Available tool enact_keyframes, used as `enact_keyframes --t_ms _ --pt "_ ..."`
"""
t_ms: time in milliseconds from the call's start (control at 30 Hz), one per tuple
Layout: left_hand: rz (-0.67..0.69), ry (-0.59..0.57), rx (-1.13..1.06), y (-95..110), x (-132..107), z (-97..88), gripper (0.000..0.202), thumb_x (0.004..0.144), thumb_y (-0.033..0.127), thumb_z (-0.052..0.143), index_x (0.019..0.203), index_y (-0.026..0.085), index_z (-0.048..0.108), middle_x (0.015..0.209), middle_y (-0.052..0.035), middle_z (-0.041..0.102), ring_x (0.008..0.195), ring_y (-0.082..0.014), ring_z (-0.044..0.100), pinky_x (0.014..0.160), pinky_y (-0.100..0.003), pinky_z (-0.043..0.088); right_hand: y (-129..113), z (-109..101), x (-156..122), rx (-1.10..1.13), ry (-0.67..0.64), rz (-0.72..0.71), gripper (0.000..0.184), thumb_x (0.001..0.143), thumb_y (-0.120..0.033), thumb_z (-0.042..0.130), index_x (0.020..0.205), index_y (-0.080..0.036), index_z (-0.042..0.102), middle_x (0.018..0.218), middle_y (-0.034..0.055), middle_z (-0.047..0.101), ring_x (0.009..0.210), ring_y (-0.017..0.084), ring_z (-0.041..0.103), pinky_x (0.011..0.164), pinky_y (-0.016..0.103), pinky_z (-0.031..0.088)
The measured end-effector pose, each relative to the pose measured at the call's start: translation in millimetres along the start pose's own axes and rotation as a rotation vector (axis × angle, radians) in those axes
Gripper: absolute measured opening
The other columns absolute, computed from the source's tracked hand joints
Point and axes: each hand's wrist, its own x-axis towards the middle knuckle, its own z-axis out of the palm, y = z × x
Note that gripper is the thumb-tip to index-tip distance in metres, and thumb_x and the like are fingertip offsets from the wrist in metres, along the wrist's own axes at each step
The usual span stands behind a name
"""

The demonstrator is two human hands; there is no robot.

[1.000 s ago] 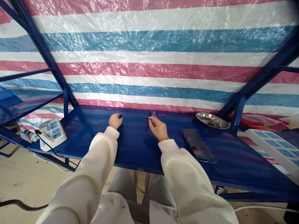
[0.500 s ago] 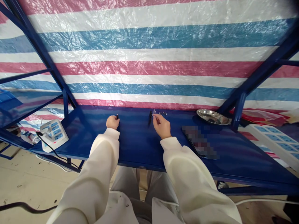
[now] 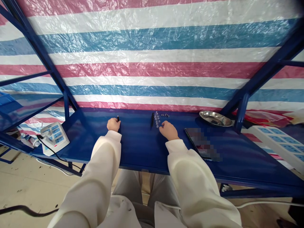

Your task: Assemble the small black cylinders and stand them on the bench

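At the left of the blue table, my left hand point(image 3: 113, 124) is closed around a small black cylindrical piece point(image 3: 118, 118), whose pale-tipped end sticks up past the thumb. My right hand point(image 3: 169, 130) hovers low over the table right of centre, fingers curled and thumb and fingertips drawn together. Anything within that pinch is hidden. Just beyond its fingertips lies a row of small clear plastic pieces point(image 3: 157, 119). Left of them runs a row of small black pieces point(image 3: 152, 119). Several small shiny metal parts point(image 3: 165, 115) sit behind my right hand.
A phone-like dark flat device point(image 3: 193, 139), partly blurred, lies right of my right hand. Behind it rests an oval metal dish point(image 3: 215, 118). White power strips point(image 3: 55, 137) flank the blue table point(image 3: 140, 145), one with a black cable. Blue frame posts and striped sheeting stand behind.
My right hand has moved back toward me and slightly right, uncovering more of the clear row. My left hand has barely shifted and still holds the black piece.
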Motion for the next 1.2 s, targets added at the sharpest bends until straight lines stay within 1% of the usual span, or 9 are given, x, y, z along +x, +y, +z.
enact_keyframes --t_ms 300,467,567,633,700,767,933,1067,1200 --pt "0.031 0.022 0.001 -0.4 -0.5 0.6 0.023 0.076 0.032 0.061 0.094 0.018 0.067 0.101 -0.0093 0.066 0.098 -0.0241 0.06 0.082 -0.032 0.046 4.0 9.8 2.1 -0.054 -0.064 -0.063 0.023 0.082 -0.025 0.053 0.099 -0.013 0.061 0.098 0.0121 0.066 0.092 0.021 0.062 0.074 0.027 0.042" --pt "0.047 0.311 -0.064 9.6 -15.2 -6.7 0.064 0.072 0.035 0.066 0.129 0.016 0.042 0.121 -0.0146 0.052 0.112 -0.0295 0.051 0.09 -0.043 0.041 2.3 11.1 2.6 -0.053 -0.077 -0.055 0.024 0.082 -0.026 0.054 0.1 -0.013 0.062 0.096 0.0107 0.065 0.091 0.02 0.061 0.075 0.027 0.042" --pt "0.233 0.426 -0.141 22.8 -29.7 -11.9 0.058 0.079 0.037 0.057 0.13 0.016 0.038 0.121 -0.0156 0.052 0.113 -0.0293 0.049 0.091 -0.044 0.039 0.3 11.5 2.8 -0.04 -0.092 -0.024 0.025 0.082 -0.028 0.055 0.102 -0.013 0.061 0.099 0.0107 0.065 0.092 0.02 0.061 0.075 0.027 0.041" --pt "0.491 0.368 -0.16 34.4 -42.2 -13.6 0.045 0.085 0.035 0.049 0.125 0.016 0.044 0.12 -0.0138 0.054 0.112 -0.0265 0.05 0.093 -0.04 0.038 -0.7 11.8 3.1 -0.028 -0.096 -0.008 0.026 0.082 -0.028 0.055 0.102 -0.013 0.061 0.101 0.0105 0.065 0.094 0.021 0.06 0.075 0.027 0.042" --pt "0.791 0.192 -0.122 47.0 -56.3 -12.9 0.038 0.087 0.031 0.044 0.123 0.019 0.048 0.121 -0.0108 0.055 0.112 -0.0236 0.05 0.094 -0.037 0.037 -1.2 12.0 3.7 -0.016 -0.102 0.0 0.026 0.082 -0.028 0.054 0.102 -0.013 0.061 0.101 0.0104 0.065 0.094 0.021 0.06 0.075 0.027 0.042" --pt "0.968 0.011 -0.05 59.3 -70.3 -9.6 0.046 0.086 0.028 0.045 0.131 0.022 0.043 0.128 -0.0098 0.051 0.115 -0.0235 0.047 0.093 -0.037 0.038 -1.4 12.1 4.2 -0.009 -0.109 0.004 0.026 0.082 -0.028 0.054 0.102 -0.013 0.061 0.101 0.0105 0.065 0.095 0.021 0.061 0.075 0.027 0.042" --pt "0.955 -0.179 0.094 82.6 -90.4 8.7 0.058 0.086 0.027 0.044 0.142 0.026 0.028 0.14 -0.0116 0.038 0.12 -0.0289 0.041 0.09 -0.045 0.039 -2.0 12.2 4.1 -0.003 -0.102 0.006 0.024 0.082 -0.028 0.054 0.101 -0.014 0.062 0.099 0.0097 0.066 0.094 0.021 0.061 0.074 0.027 0.041" --pt "0.927 -0.162 0.111 91.9 -89.7 26.4 0.055 0.09 0.03 0.039 0.142 0.024 0.027 0.141 -0.0129 0.037 0.118 -0.0297 0.041 0.089 -0.047 0.038 -2.8 12.1 3.0 0.001 -0.087 0.006 0.022 0.081 -0.028 0.055 0.099 -0.015 0.062 0.097 0.0089 0.066 0.093 0.02 0.061 0.073 0.026 0.041" --pt "0.947 -0.129 0.1 92.2 -83.5 35.3 0.048 0.089 0.028 0.043 0.136 0.023 0.038 0.135 -0.012 0.044 0.115 -0.0276 0.043 0.088 -0.044 0.036 -3.0 12.4 3.1 0.0 -0.089 0.01 0.021 0.082 -0.028 0.055 0.097 -0.016 0.062 0.097 0.0085 0.066 0.093 0.02 0.061 0.072 0.026 0.041"
